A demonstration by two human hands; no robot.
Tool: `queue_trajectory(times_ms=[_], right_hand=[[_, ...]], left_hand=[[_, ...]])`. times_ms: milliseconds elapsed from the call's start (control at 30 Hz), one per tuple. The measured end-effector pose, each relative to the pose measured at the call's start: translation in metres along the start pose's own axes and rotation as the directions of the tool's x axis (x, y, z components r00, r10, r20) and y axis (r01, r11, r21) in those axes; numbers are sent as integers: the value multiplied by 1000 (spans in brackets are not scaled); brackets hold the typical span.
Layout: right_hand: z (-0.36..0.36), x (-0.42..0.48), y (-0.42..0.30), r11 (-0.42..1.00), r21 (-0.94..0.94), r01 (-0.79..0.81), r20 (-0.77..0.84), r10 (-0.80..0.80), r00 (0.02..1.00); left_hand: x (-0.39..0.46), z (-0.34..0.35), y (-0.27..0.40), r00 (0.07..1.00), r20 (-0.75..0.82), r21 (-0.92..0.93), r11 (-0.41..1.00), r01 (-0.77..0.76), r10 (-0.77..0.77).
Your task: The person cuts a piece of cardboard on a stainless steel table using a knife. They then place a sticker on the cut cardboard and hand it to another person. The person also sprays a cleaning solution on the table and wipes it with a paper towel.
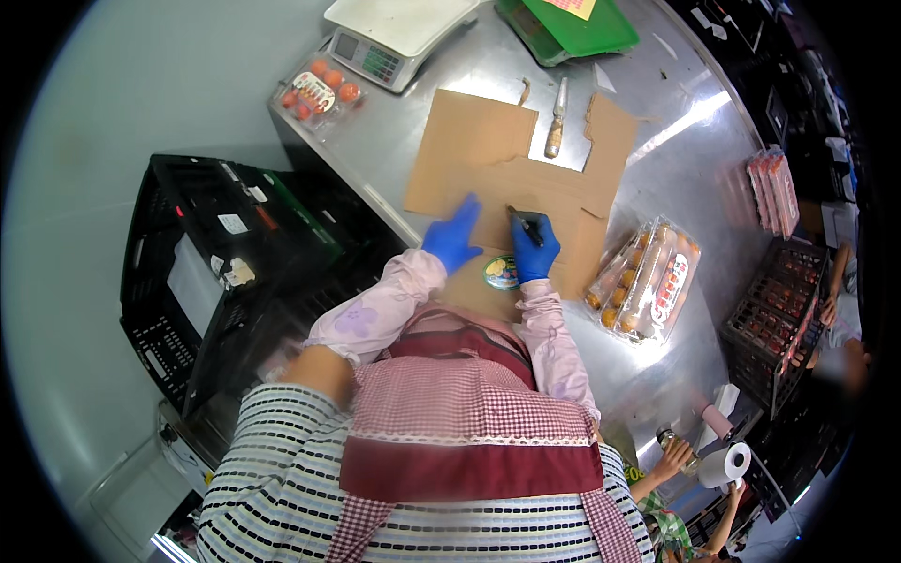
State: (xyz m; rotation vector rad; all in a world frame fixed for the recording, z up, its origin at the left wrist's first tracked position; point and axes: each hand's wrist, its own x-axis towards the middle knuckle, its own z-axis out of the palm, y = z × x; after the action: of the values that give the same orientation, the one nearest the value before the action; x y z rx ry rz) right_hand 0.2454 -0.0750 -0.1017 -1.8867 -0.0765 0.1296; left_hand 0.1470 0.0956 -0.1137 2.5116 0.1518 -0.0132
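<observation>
Blue gloves cover both hands. My left hand [452, 237] lies flat with fingers spread on a torn sheet of brown cardboard [475, 141]. In my right hand [535, 246] is a black marker pen [526, 226], its tip at the cardboard's surface. An oval fruit sticker [501, 272] is on the cardboard just left of my right wrist. Beyond the hands, a wooden-handled knife [556, 127] lies on the metal table in a notch of the cardboard.
Clear packs of orange-yellow fruit [647, 281] stand to the right. A digital scale [394, 42], a pack of red-orange fruit [320, 91] and a green tray [591, 32] sit at the back. Black crates [232, 225] are stacked left. Other people work at the right.
</observation>
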Motion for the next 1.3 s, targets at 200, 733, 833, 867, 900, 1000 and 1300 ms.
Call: queue_trajectory(times_ms=[200, 733, 833, 867, 900, 1000, 1300], right_hand=[[-12, -1, 8, 990, 139, -34, -71, 44, 997], [3, -22, -7, 991, 97, -97, 124, 85, 989], [-5, -17, 6, 976, 186, -112, 67, 101, 993], [-14, -12, 13, 971, 210, -115, 24, 112, 993], [-21, -8, 13, 965, 235, -117, -23, 126, 992], [-24, -5, 8, 980, 143, -141, -40, 148, 988], [-1, 14, -6, 991, 132, 0, 36, -5, 999]], left_hand=[[4, -2, 8, 993, 100, 95, 994, 57, -67], [13, -21, 22, 946, 258, 137, 977, 164, -195], [7, -10, 12, 967, 201, 123, 984, 133, -155], [5, -6, 8, 976, 173, 102, 988, 119, -135], [4, -6, 8, 983, 148, 82, 992, 100, -111], [6, -8, 11, 972, 189, 102, 987, 122, -140], [7, -6, 12, 962, 218, 173, 977, 126, -163]])
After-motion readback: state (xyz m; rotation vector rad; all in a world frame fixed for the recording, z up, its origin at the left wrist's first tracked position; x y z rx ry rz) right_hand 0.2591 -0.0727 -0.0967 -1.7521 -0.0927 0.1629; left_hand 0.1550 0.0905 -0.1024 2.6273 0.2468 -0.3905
